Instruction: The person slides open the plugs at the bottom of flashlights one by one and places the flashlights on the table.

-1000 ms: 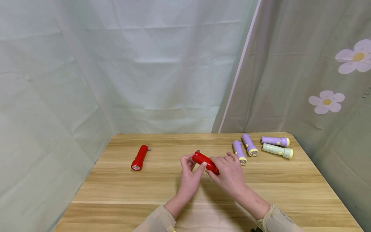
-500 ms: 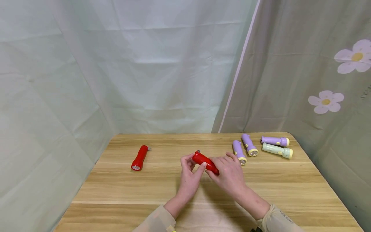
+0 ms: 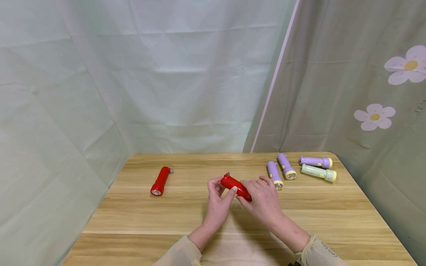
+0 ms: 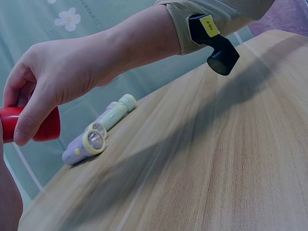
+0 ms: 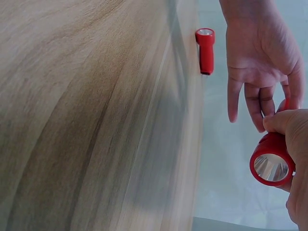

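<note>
Between my two hands, above the middle of the table, is a red flashlight (image 3: 233, 184). My left hand (image 3: 217, 203) pinches its tail half, with the thumb along the near side. My right hand (image 3: 264, 197) grips the head end from above and hides much of it in the head view. A small metal piece sticks up at the tail. In the right wrist view the round lens and red rim (image 5: 271, 168) show below the right fingers. The left wrist view shows the right thumb pressed on the red head (image 4: 48, 127).
A second red flashlight (image 3: 161, 181) lies at the left of the wooden table (image 3: 149, 221). Purple flashlights (image 3: 274, 175) and a pale green flashlight (image 3: 318, 172) with cream rims lie at the back right. Curtains (image 3: 186, 81) hang behind and beside the table.
</note>
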